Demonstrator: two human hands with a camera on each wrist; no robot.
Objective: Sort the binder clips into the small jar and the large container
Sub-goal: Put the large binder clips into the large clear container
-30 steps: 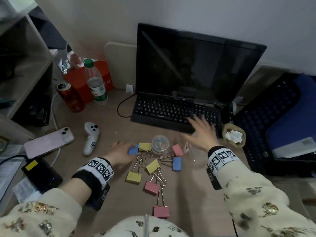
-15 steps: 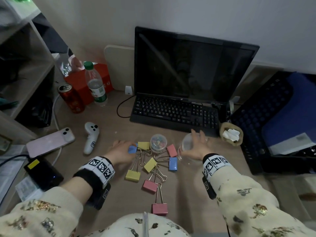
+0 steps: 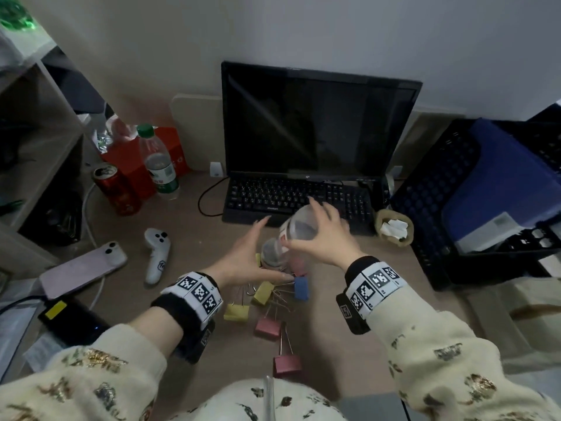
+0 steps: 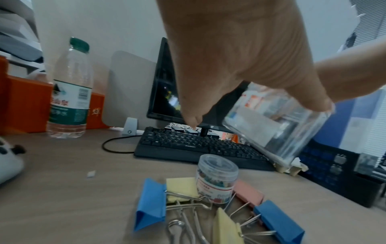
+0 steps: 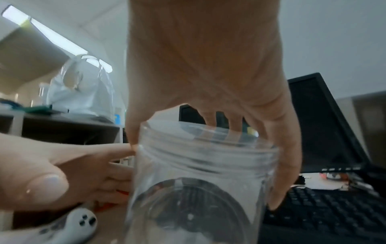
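Observation:
My right hand [image 3: 303, 221] grips the large clear container [image 3: 299, 227], lifted off the desk and tilted, with fingers round its open rim [image 5: 194, 181]. My left hand [image 3: 255, 247] is open with straight fingers, and its fingertips [image 5: 117, 166] touch the container's side [image 4: 277, 125]. Below it the small lidded jar [image 3: 273, 253] stands on the desk, holding small coloured items [image 4: 217, 178]. Several large binder clips lie around it: blue [image 3: 301, 288], yellow [image 3: 264, 292], yellow [image 3: 236, 312], pink [image 3: 267, 327] and pink [image 3: 287, 364].
A black keyboard [image 3: 300, 202] and monitor [image 3: 318, 123] stand just behind the hands. A white controller [image 3: 156, 256], phone [image 3: 82, 268], red can [image 3: 117, 189] and water bottle [image 3: 158, 162] sit to the left. A small basket [image 3: 406, 238] and a black crate [image 3: 440, 208] are on the right.
My right hand has lifted the large container off the desk and tilted it toward the left. My left hand has left the clips and risen to the container's side.

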